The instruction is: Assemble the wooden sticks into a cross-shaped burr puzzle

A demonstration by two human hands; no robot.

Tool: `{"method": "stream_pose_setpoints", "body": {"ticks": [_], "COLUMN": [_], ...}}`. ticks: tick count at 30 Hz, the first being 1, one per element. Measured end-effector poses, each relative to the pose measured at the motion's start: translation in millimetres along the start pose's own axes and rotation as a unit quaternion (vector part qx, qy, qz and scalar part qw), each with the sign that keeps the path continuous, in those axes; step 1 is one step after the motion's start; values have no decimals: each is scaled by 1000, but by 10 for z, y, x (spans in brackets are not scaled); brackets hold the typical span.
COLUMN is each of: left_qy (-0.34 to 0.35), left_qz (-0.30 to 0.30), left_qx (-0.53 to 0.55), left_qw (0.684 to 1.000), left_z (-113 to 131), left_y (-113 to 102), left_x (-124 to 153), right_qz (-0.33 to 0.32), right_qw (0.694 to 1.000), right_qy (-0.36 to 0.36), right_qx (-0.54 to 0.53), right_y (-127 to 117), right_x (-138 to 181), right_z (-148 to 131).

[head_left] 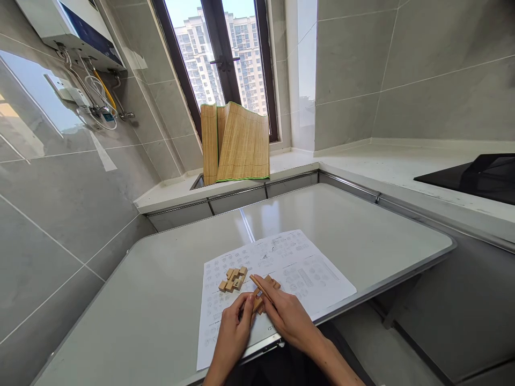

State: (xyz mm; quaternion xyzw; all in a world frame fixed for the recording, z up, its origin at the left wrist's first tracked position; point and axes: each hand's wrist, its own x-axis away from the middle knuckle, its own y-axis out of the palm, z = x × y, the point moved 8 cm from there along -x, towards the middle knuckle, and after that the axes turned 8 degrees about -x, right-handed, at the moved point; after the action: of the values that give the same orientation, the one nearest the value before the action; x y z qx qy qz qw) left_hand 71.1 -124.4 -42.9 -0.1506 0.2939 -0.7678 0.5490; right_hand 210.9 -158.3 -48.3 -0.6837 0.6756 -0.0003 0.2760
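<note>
My left hand [234,326] is closed, thumb and fingers pinching a notched wooden puzzle piece [258,305] low over the paper. Across from it, my right hand [290,315] is closed on a slim wooden puzzle stick [258,284], which slants up toward the left. Another wooden piece [274,282] shows just beyond the right fingers; whether it joins the held ones I cannot tell. To the left of the hands, a cluster of notched wooden pieces [233,279] rests on a large printed instruction sheet [322,281]. My fingers hide part of the held pieces.
The sheet lies on a pale folding table [161,300], near its front edge. Behind it runs a white counter [346,163] with a folded bamboo mat [243,145] standing before the window. A black cooktop [475,179] is at the right, a water heater [76,32] at the upper left.
</note>
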Motion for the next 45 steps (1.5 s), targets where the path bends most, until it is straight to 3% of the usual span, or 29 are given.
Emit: {"method": "stream_pose_setpoints", "body": {"ticks": [10,18,24,29,38,45], "left_qy": [-21,-70,-59,-42,-54,-63], "left_qz": [31,66,57,50,54,67], "left_qx": [53,184,189,174,187,193], "left_qw": [998,978,979,983,979,977], "left_z": [-82,-316,-313,-321,-329,-368], "left_y": [-66,-85,-71,-66,-94,-110], "left_x": [-24,-68,-59,-64,-59,-71], "right_qz": [27,118,139,147,160,228], "right_qw": [999,993,986,984,978,905], "right_qy": [-2,-4,11,27,103,131], "right_qx": [-33,24,95,92,-87,-334], "right_y": [-15,-63,34,48,-89,-145], "right_x": [10,-8,-26,-38,2,18], "right_z": [18,85,193,240,356,595]}}
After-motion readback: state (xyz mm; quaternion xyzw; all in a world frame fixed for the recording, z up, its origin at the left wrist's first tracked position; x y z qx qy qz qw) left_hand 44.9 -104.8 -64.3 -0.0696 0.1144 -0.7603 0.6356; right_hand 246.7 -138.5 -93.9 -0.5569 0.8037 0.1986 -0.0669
